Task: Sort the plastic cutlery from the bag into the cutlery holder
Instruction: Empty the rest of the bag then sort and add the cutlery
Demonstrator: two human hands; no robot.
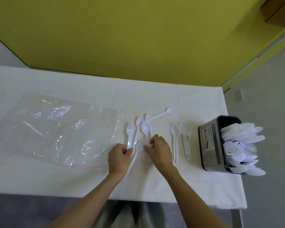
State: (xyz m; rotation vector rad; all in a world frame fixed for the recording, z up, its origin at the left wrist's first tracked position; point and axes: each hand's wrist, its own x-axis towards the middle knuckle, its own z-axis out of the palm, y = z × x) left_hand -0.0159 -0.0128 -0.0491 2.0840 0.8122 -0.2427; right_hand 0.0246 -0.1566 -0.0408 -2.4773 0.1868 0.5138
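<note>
Plastic bag (56, 129): lies flat on the left of the table (155, 186) and looks emptied.
Left hand (119, 159): fingers curled, tips at the near end of the loose pile. Motion blur; I cannot tell whether it is pinching a handle.
Lone fork (130, 130): just beyond the left fingertips, tines away from the person, handle pointing back at that hand.
Spoons (145, 127): small heap between the hands, most bowls away and handles toward the person. One lies slanted off to the far right.
Right hand (160, 151): fingers curled over the near spoon handles. Whether it has closed on one I cannot tell.
Fork bunch (175, 139): parallel, tines away, right of the right hand.
Cutlery holder (209, 142): far right near the table edge, already crowded with sorted pieces.
Judgement: the holder lies rightward of the heap, so the right hand is nearer for the carry.
</note>
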